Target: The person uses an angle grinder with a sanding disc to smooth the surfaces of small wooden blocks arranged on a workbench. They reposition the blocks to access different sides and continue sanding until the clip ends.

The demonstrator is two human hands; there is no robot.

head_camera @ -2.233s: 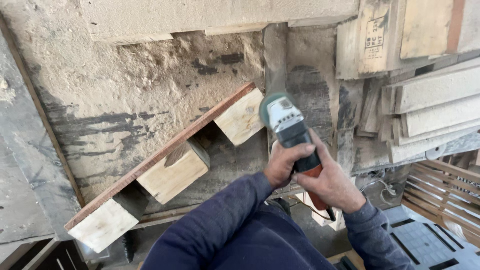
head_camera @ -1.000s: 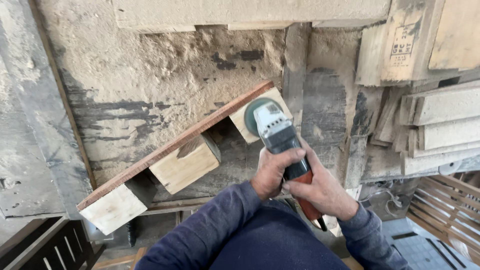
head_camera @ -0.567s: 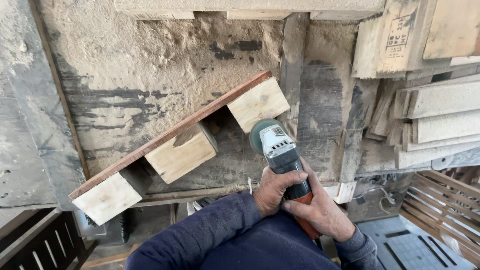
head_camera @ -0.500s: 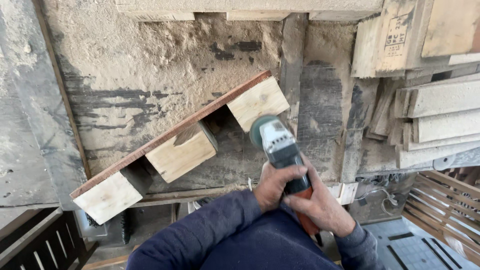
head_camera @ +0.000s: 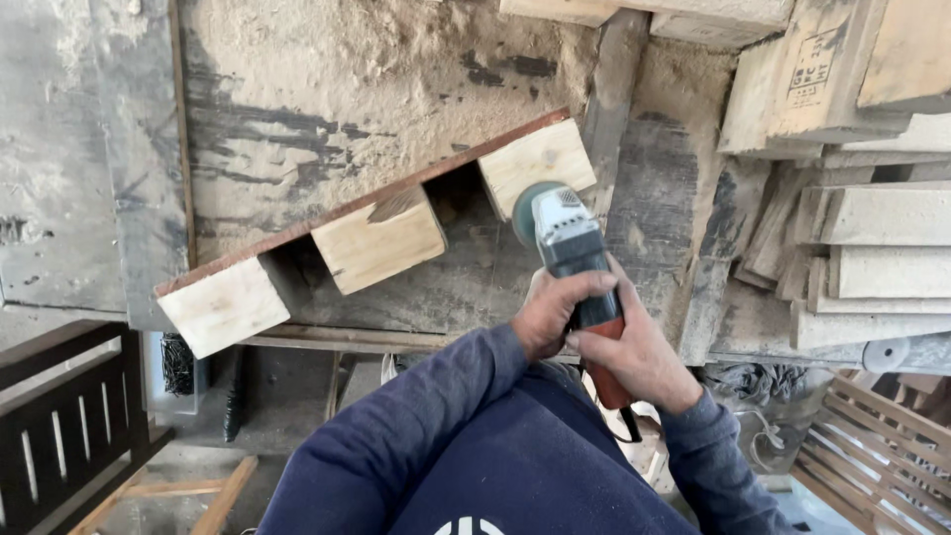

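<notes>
A dusty workbench (head_camera: 327, 89), thick with sawdust, fills the upper part of the view, its dark boards streaked grey. On it lies a wooden piece made of a long reddish board (head_camera: 357, 203) set on edge, running from lower left up to the right, with three pale square blocks fixed along its near side: one block (head_camera: 223, 307) at the left end, which hangs over the bench edge, a middle block (head_camera: 379, 241), and a right block (head_camera: 537, 163).

Both hands hold an angle grinder (head_camera: 570, 253) with a grey head and a red-orange rear grip. The left hand (head_camera: 555, 309) is wrapped around the dark body from the left side, fingers closed over the top. The right hand (head_camera: 634, 352) clasps the body and rear grip from the right, just behind the left. The grinder's round disc sits at the lower edge of the right block; whether it touches the wood is hard to tell.

The person wears a dark blue sweatshirt (head_camera: 466, 446). To the right, pale planks (head_camera: 872, 248) are stacked in rows. A dark slatted frame (head_camera: 59, 426) stands at lower left, and lighter wooden slats (head_camera: 882, 446) show at lower right.
</notes>
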